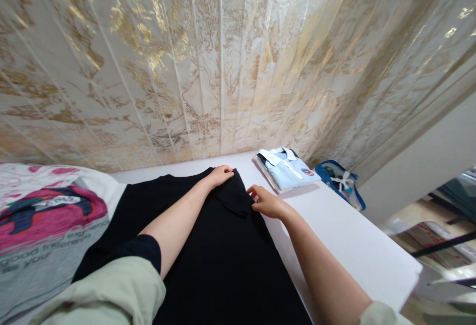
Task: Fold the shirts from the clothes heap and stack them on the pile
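A black shirt (230, 255) lies spread over the white table in front of me, with a sleeve-like flap folded inward near its far right corner. My left hand (221, 176) is closed at that far corner, fingers pinching the cloth by the flap's upper end. Beside the shirt's right edge is my right hand (268, 202). Its fingers are bent, with a gap between thumb and forefinger, and the tips touch or nearly touch the flap's outer edge.
A printed white and grey shirt (55, 230) lies at the left. Folded clothes with a light blue collared shirt (288, 170) on top sit at the back right of the table (357, 250). Behind them is a blue-trimmed clear bag (342, 182). A gold-patterned curtain (208, 67) hangs behind.
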The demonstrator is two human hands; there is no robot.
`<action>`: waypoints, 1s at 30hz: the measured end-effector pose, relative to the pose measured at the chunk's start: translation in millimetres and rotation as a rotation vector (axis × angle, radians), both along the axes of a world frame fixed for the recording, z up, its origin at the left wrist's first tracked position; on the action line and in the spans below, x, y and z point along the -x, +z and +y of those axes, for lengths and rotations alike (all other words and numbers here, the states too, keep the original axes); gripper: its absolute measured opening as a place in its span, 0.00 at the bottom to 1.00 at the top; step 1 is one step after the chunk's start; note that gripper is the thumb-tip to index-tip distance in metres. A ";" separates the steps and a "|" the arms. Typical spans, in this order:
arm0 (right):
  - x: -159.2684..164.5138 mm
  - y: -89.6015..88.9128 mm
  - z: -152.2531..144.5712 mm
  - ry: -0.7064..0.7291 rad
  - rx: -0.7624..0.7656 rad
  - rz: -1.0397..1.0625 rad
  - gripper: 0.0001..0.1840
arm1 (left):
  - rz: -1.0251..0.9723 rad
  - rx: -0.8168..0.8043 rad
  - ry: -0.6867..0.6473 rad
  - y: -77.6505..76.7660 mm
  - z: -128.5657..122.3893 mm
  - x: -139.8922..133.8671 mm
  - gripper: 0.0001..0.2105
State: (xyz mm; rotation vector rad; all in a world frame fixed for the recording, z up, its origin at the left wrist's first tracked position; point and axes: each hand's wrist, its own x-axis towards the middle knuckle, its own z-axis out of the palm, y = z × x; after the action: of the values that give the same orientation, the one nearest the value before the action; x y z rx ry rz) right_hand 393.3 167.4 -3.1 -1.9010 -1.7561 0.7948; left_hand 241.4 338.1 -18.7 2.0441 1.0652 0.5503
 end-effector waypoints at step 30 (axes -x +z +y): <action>7.8 4.3 -1.2 -0.169 -0.008 -0.304 0.09 | 0.235 -0.578 -0.191 9.0 -129.8 33.4 0.05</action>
State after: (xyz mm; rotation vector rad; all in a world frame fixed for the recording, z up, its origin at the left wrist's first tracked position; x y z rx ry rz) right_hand 385.5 166.2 1.2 -2.2231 -1.7303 0.4556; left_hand 208.0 208.3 -9.6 2.7392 0.8922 0.5742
